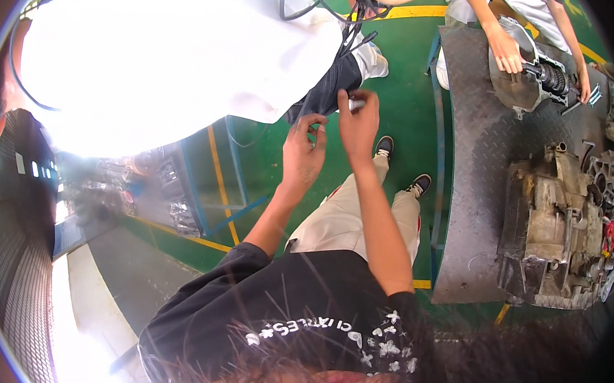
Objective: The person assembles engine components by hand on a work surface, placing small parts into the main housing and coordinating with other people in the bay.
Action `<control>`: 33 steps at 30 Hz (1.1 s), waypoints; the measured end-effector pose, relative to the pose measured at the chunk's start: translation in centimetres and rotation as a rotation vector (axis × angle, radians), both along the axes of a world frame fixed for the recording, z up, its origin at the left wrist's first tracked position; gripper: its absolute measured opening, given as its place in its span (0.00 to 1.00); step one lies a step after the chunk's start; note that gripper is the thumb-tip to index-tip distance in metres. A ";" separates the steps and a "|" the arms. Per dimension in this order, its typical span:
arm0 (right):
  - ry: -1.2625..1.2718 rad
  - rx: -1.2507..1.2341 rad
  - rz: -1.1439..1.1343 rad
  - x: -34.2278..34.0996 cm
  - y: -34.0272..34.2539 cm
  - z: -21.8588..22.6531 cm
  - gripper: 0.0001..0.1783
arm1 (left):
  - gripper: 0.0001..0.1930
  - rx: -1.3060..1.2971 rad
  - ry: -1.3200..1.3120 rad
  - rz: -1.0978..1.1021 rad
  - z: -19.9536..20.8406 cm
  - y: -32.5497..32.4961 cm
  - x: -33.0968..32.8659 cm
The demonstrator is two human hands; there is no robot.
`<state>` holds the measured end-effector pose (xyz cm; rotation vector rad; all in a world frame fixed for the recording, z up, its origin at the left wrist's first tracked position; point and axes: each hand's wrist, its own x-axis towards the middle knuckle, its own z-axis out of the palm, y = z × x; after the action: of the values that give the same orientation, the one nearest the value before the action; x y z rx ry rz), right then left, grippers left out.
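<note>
Just above the frame's centre, a small pale object (356, 104) is sitting gripped in the right hand (359, 124) — steady pinching should be helping — while the left hand (304, 152) is resting half-curled near dark cloth (337, 81), its hold unclear.

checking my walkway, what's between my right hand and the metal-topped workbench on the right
From the right hand toward the metal-topped workbench, the head view shows green floor, with dark shoes slightly lower in the picture, then the workbench's blue leg.
</note>
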<state>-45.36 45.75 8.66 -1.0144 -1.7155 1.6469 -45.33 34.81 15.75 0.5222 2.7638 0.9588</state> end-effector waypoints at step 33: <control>-0.066 0.477 0.474 -0.5 13.3 -0.6 0.08 | 0.13 -0.316 0.801 0.019 -5.1 7.4 -5.3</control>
<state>-45.82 59.05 8.02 -0.4598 -2.3731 1.3535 -50.65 42.20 10.62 0.9950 3.5137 0.3158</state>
